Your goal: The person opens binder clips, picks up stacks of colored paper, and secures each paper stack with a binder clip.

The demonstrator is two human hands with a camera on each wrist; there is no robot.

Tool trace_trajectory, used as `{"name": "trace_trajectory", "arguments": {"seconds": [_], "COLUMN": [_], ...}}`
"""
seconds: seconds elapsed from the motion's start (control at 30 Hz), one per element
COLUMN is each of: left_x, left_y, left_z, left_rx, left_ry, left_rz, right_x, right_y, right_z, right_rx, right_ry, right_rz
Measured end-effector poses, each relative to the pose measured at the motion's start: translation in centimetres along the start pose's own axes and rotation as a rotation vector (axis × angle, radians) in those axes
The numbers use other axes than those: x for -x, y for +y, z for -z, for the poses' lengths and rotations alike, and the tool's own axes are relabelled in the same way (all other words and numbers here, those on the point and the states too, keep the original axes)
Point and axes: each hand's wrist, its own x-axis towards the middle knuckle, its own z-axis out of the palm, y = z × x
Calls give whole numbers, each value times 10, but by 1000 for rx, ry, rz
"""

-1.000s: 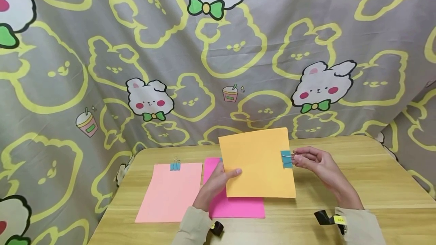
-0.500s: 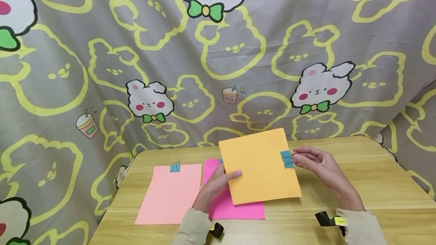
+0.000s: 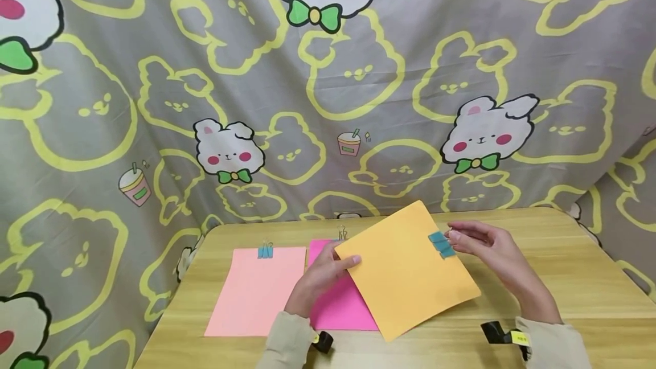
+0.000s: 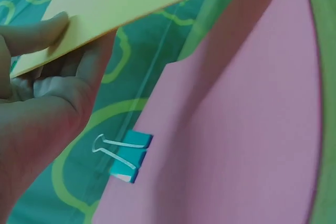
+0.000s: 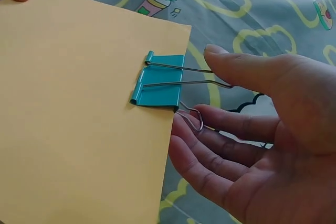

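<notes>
My left hand (image 3: 323, 275) pinches the corner of a thin yellow-orange stack of paper (image 3: 405, 272), thumb on top and fingers beneath. The paper is tilted above the table. A teal binder clip (image 5: 160, 81) sits on its right edge. My right hand (image 5: 252, 124) holds this clip by its wire handles, the thumb at the upper one and the fingers by the lower one. Partly covered by the orange paper lies hot-pink paper (image 3: 338, 309), with a teal binder clip (image 4: 131, 156) on its far edge. The right fingertips are partly hidden behind the paper.
Light pink paper (image 3: 256, 295) with a teal binder clip (image 3: 265, 252) at its top edge lies on the left of the wooden table (image 3: 579, 278). A grey cartoon-print curtain (image 3: 287, 73) hangs behind the table's far edge.
The orange paper has turned clockwise, its lower edge swinging down and right. More of the hot-pink paper's clip shows. Both hands keep their hold and stay almost in place.
</notes>
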Motion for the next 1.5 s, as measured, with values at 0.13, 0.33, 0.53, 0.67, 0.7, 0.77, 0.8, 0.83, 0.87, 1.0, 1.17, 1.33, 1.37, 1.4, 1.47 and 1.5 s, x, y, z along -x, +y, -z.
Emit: {"name": "trace_trajectory", "arguments": {"seconds": [0.13, 0.33, 0.53, 0.67, 0.7, 0.77, 0.8, 0.83, 0.87, 1.0, 1.17, 1.33, 1.37, 1.4, 1.47, 1.5], "left_x": [3, 5, 4, 2, 2, 1, 0, -1, -1, -3, -6, -8, -8, -8, -6, -5], "left_y": [7, 14, 15, 15, 15, 14, 13, 11, 10, 5, 1, 0, -2, -4, -6, -7], "left_z": [6, 2, -10, -20, -22, -27, -29, -31, -34, -44, -56, -65, -65, -65, -63, -61], "left_rx": [-76, -255, -305, -316, -320, -327, -331, -332, -333, -311, -315, -294, -281, -271, -247, -240], "left_ry": [-50, -138, -184, -159, -151, -142, -141, -138, -135, -165, -198, -189, -178, -166, -144, -136], "left_rz": [-30, -37, 3, 12, 9, 0, -4, -6, -5, 3, 44, 79, 88, 94, 114, 123], "right_x": [-1, -1, 2, 3, 3, 4, 5, 5, 6, 5, -3, -10, -12, -15, -21, -25], "right_y": [-2, -4, -6, -5, -5, -3, -1, 0, 2, 7, 10, 14, 15, 17, 19, 20], "right_z": [1, -1, -3, 2, 4, 8, 9, 11, 12, 18, 25, 34, 35, 36, 36, 36], "right_rx": [31, 80, 116, 109, 100, 79, 69, 61, 55, 55, 107, 164, 175, 188, 229, 241], "right_ry": [-11, -29, -29, -23, -24, -25, -24, -23, -21, 1, 58, 80, 71, 62, 32, 8], "right_rz": [16, 2, -13, -3, -1, -3, -4, -8, -11, -28, -56, -79, -83, -84, -94, -98]}}
